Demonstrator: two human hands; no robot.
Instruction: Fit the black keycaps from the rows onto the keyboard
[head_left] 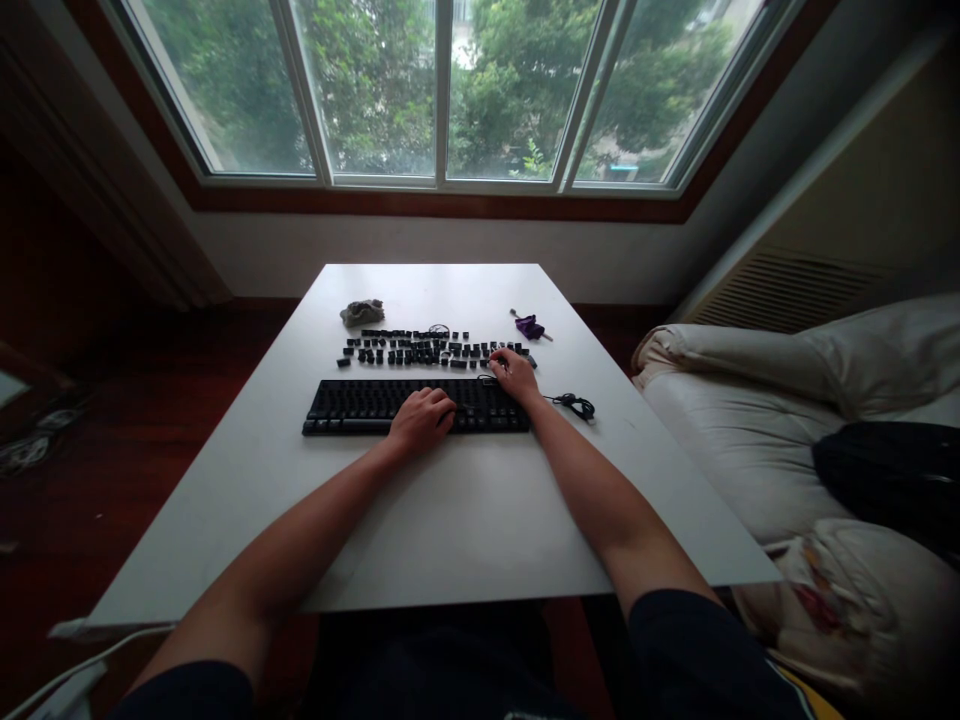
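Note:
A black keyboard lies across the middle of a white table. My left hand rests on its front middle, fingers curled down onto it. My right hand sits at the keyboard's far right corner, fingers bent and pinched at the end of the rows of loose black keycaps laid out just behind the keyboard. What the right fingers grip is too small to make out.
A crumpled grey cloth lies behind the keycaps on the left, a purple tool on the right. A coiled black cable sits right of the keyboard. White bedding borders the table's right side; windows stand beyond.

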